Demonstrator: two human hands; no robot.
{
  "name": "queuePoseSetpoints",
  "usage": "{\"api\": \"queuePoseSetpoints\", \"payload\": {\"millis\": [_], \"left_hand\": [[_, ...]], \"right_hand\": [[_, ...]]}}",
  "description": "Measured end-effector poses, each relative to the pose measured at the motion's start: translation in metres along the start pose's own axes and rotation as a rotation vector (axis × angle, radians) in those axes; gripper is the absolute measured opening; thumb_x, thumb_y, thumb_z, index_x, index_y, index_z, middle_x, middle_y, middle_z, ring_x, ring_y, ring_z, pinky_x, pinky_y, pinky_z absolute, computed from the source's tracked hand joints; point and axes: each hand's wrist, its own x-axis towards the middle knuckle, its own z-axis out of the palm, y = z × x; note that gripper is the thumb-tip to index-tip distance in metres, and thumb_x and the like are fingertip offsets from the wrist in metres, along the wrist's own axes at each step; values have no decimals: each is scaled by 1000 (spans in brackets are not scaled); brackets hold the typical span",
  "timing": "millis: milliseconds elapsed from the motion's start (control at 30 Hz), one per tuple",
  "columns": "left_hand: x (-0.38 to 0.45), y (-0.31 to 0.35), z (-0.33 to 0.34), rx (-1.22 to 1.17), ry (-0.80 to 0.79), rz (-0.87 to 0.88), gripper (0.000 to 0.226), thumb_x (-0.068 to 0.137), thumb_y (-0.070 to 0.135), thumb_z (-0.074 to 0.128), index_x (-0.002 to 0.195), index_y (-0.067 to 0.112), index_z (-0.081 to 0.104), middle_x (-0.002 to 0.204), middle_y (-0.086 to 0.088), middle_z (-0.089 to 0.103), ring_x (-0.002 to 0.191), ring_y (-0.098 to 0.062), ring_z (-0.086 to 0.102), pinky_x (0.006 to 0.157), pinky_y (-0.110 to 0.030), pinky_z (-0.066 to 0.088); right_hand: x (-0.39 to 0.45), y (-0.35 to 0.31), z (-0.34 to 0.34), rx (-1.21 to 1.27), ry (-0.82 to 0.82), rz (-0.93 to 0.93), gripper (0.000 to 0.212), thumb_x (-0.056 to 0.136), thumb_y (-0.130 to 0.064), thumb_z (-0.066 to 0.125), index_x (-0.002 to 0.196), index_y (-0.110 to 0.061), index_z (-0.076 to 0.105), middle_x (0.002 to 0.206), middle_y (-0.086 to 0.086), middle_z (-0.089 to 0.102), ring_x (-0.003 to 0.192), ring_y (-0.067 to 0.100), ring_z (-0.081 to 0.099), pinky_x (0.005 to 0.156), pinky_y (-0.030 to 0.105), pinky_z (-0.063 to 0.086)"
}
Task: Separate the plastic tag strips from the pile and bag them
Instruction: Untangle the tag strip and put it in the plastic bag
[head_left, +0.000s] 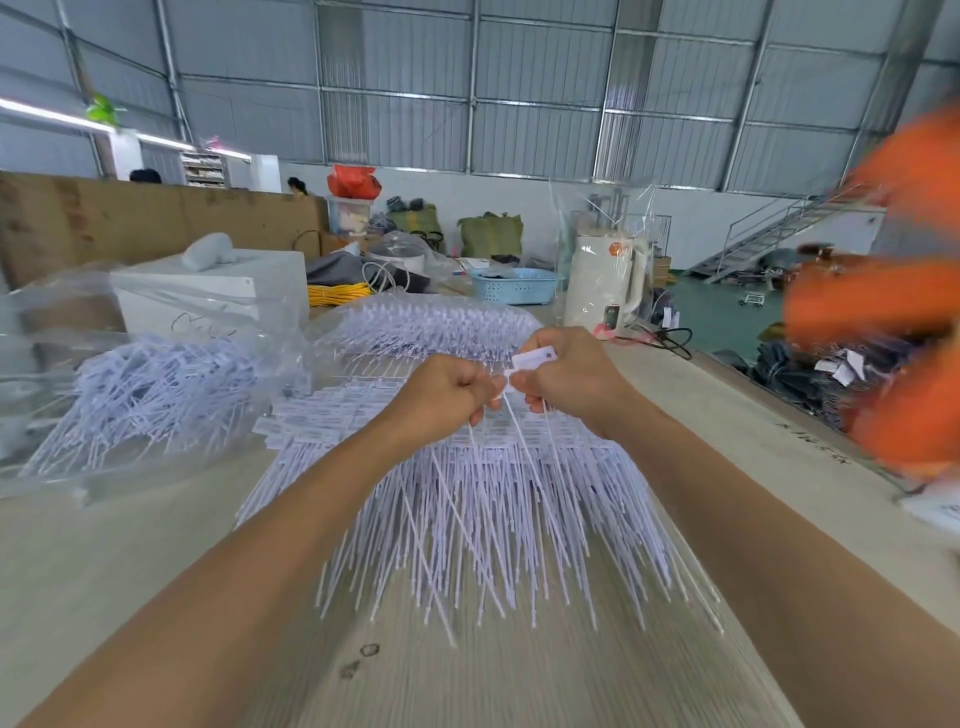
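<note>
The person is at the separating step. Both hands are raised just above the pile (467, 499) of white plastic tag strips that fans out across the table (104, 561), its thin tails pointing toward the person and its flat label ends lying farther away. The left hand (447, 389) is curled into a fist around the upper part of a few strips, whose tails hang down from it onto the pile. The right hand (566, 376) is also curled, pinching the label end of a strip (534, 357) that sticks up between thumb and fingers. The two hands are close together, nearly touching, and a long tail (519, 441) runs down from between them toward the pile. They appear to be pulling a small bunch, or a single strip, free from the rest; how many are held cannot be told.

To the left, a clear plastic bag (171, 384) lies open on the table with a heap of strips already inside, and a second wrapped batch (431, 322) sits beyond the hands. Most of the work looks undone, judging by the size of the loose pile.

The next move calls for drawing the held strips clear without dragging tangled neighbours along, then carrying them left into the bag's mouth. The tails are thin and springy, so they are likely to snag on each other.
</note>
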Motion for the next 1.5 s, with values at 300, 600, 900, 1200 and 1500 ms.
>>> {"api": "queuePoseSetpoints", "payload": {"millis": [300,600,900,1200,1500], "left_hand": [[0,3,-2,-131,-16,-108,30,91,21,61,62,13,62,34,13,43,32,-2,33,36,-13,24],[-5,14,-17,-398,-308,-358,36,93,18,51,58,12,51,35,10,27,28,-4,17,31,-15,12],[6,-11,-11,403,-121,69,34,94,33,53,64,21,63,58,7,62,58,-8,58,67,-25,46],[-2,-18,21,579,56,190,39,98,44,33,92,14,57,95,-7,54,91,-20,52,84,-36,44],[-17,27,31,-185,-54,80,23,98,13,47,75,18,51,59,0,45,42,-7,44,46,-21,38]], "right_hand": [[2,8,9,-38,79,-99,23,76,2,66,67,-14,51,64,7,51,64,22,49,62,36,43],[3,19,4,-92,154,-230,22,79,2,65,75,-16,53,68,-6,52,65,17,51,57,29,44],[13,-14,-73,655,246,-21,17,84,6,59,98,-2,55,80,13,58,62,19,57,66,37,54],[6,-54,-84,673,18,-51,10,89,5,52,95,-3,51,79,12,55,57,17,57,55,27,52],[9,-27,-10,576,-17,117,20,85,-4,65,104,-9,58,85,10,61,61,21,63,66,35,56]]}}
